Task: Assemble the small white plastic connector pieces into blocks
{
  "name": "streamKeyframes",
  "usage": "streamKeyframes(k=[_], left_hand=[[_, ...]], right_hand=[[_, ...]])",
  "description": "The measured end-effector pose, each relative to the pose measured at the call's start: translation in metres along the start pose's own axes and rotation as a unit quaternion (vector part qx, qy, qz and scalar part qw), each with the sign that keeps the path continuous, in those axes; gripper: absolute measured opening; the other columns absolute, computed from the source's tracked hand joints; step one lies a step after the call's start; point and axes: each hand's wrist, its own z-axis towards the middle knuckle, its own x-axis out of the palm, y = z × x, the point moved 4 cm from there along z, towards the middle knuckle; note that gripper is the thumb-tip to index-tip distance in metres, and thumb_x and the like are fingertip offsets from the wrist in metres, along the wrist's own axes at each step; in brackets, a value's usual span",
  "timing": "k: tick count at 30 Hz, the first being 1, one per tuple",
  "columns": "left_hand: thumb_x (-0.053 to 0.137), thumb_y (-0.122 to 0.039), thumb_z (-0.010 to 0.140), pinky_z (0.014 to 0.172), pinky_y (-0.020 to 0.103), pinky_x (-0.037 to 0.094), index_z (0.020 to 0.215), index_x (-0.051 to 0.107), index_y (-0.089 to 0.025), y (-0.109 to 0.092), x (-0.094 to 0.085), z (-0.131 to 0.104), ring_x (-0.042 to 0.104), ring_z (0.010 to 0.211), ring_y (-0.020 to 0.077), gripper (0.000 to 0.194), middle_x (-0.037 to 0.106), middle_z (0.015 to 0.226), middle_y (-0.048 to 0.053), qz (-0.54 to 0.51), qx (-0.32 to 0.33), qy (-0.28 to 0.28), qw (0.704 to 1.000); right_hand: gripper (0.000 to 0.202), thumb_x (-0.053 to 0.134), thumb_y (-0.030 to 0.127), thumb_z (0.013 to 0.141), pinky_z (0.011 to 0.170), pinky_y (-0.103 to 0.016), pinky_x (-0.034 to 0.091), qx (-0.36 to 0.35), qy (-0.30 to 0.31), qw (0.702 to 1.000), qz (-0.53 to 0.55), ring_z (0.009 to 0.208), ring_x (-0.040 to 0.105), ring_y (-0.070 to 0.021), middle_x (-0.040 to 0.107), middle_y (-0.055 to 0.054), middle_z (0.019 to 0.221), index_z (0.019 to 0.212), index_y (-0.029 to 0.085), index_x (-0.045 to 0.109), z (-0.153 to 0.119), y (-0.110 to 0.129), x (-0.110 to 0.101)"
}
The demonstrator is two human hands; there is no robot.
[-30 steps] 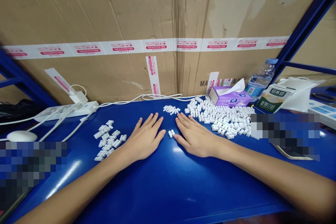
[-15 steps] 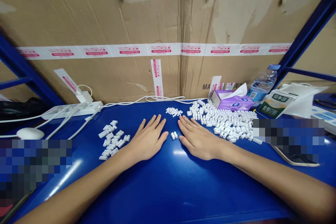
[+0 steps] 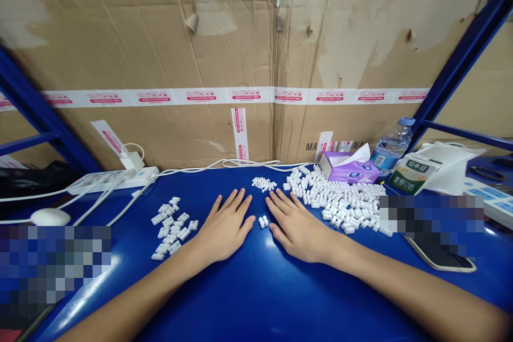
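My left hand lies flat on the blue tabletop, palm down with fingers spread, holding nothing. Likewise flat, my right hand rests palm down with its fingers apart. Between the two thumbs sit two small white plastic pieces, side by side and close to my right thumb. Beyond the fingertips is a little heap of tiny white parts. A group of white blocky pieces lies left of my left hand. To the right of my right hand spreads a large pile of similar white pieces.
Behind the right pile stand a purple tissue pack, a water bottle and a green-and-white carton. A phone lies at the right. On the left are a power strip and white cables. Cardboard walls the back.
The view has tilted up slightly, so everything appears lower in the picture. My right hand looks slightly nearer the two small white pieces. Both hands stay flat on the table.
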Motion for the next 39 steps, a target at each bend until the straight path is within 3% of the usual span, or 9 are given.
streamKeyframes(k=[4, 8, 12, 15, 22, 26, 31, 34, 39], left_hand=[[0.035, -0.044, 0.105, 0.12, 0.063, 0.025, 0.155, 0.043, -0.014, 0.001, 0.001, -0.001, 0.029, 0.152, 0.0349, 0.059, 0.034, 0.163, 0.016, -0.003, 0.005, -0.012, 1.0], [0.04, -0.043, 0.103, 0.12, 0.062, 0.027, 0.152, 0.048, -0.017, 0.002, -0.001, 0.001, 0.034, 0.151, 0.034, 0.056, 0.04, 0.161, 0.015, -0.005, -0.003, -0.023, 1.0], [0.049, -0.042, 0.1, 0.114, 0.061, 0.037, 0.138, 0.062, -0.02, 0.004, -0.008, 0.009, 0.044, 0.144, 0.0356, 0.046, 0.053, 0.153, 0.014, -0.018, -0.022, -0.07, 0.997], [0.051, -0.04, 0.099, 0.112, 0.06, 0.039, 0.135, 0.064, -0.02, 0.001, -0.015, 0.023, 0.043, 0.144, 0.0363, 0.043, 0.052, 0.153, 0.015, -0.031, -0.014, -0.093, 0.995], [0.047, -0.041, 0.103, 0.123, 0.057, 0.025, 0.147, 0.053, -0.019, -0.016, -0.012, 0.089, 0.024, 0.155, 0.0337, 0.049, 0.032, 0.166, 0.015, -0.088, 0.099, -0.053, 0.99], [0.042, -0.04, 0.105, 0.121, 0.059, 0.026, 0.149, 0.051, -0.021, -0.018, 0.003, 0.114, 0.028, 0.153, 0.0319, 0.048, 0.035, 0.164, 0.014, -0.115, 0.13, -0.001, 0.985], [0.038, -0.033, 0.106, 0.124, 0.055, 0.024, 0.143, 0.059, -0.02, -0.012, 0.01, 0.105, 0.03, 0.152, 0.0281, 0.044, 0.044, 0.158, 0.012, -0.113, 0.155, 0.003, 0.981], [0.041, -0.029, 0.104, 0.123, 0.052, 0.029, 0.141, 0.061, -0.018, -0.007, 0.007, 0.088, 0.038, 0.149, 0.0276, 0.043, 0.049, 0.154, 0.013, -0.121, 0.168, -0.019, 0.978], [0.046, -0.025, 0.102, 0.119, 0.049, 0.039, 0.133, 0.067, -0.018, -0.003, 0.0, 0.059, 0.048, 0.143, 0.0276, 0.039, 0.058, 0.147, 0.012, -0.139, 0.177, -0.049, 0.973]], right_hand=[[0.049, 0.046, 0.017, 0.098, 0.126, -0.053, 0.021, -0.098, -0.068, 0.993, 0.025, 0.151, 0.032, -0.0287, 0.051, -0.009, 0.154, 0.147, 0.017, 0.052, -0.002, 0.015, -0.009], [0.023, 0.051, 0.016, 0.098, 0.119, -0.045, 0.031, -0.152, -0.087, 0.984, 0.033, 0.128, 0.056, -0.024, 0.073, -0.006, 0.118, 0.107, 0.02, 0.073, -0.002, 0.018, -0.015], [0.018, 0.056, 0.012, 0.094, 0.102, -0.041, 0.041, -0.126, -0.066, 0.989, -0.029, 0.102, 0.062, -0.023, 0.074, -0.006, 0.097, 0.088, 0.017, 0.072, 0.003, 0.006, -0.026], [0.016, 0.059, 0.012, 0.092, 0.097, -0.041, 0.04, -0.085, -0.029, 0.992, -0.085, 0.093, 0.061, -0.0231, 0.072, -0.007, 0.089, 0.083, 0.016, 0.071, 0.006, -0.006, -0.035], [0.016, 0.059, 0.012, 0.086, 0.094, -0.045, 0.037, -0.029, -0.008, 0.985, -0.167, 0.094, 0.062, -0.0274, 0.071, -0.011, 0.086, 0.077, 0.014, 0.073, 0.009, -0.029, -0.042], [0.016, 0.06, 0.012, 0.085, 0.097, -0.05, 0.037, -0.019, -0.01, 0.982, -0.189, 0.095, 0.063, -0.0297, 0.072, -0.012, 0.087, 0.077, 0.014, 0.073, 0.008, -0.035, -0.044], [0.015, 0.061, 0.016, 0.089, 0.109, -0.054, 0.032, -0.019, -0.052, 0.983, -0.173, 0.11, 0.061, -0.0322, 0.072, -0.014, 0.104, 0.088, 0.015, 0.075, 0.009, -0.041, -0.047], [0.015, 0.063, 0.022, 0.091, 0.114, -0.053, 0.029, -0.035, -0.102, 0.982, -0.153, 0.121, 0.056, -0.0327, 0.07, -0.014, 0.117, 0.096, 0.015, 0.075, 0.009, -0.041, -0.049], [0.015, 0.063, 0.024, 0.092, 0.111, -0.049, 0.035, -0.058, -0.156, 0.978, -0.124, 0.123, 0.053, -0.0324, 0.069, -0.013, 0.12, 0.095, 0.015, 0.076, 0.008, -0.037, -0.048]])
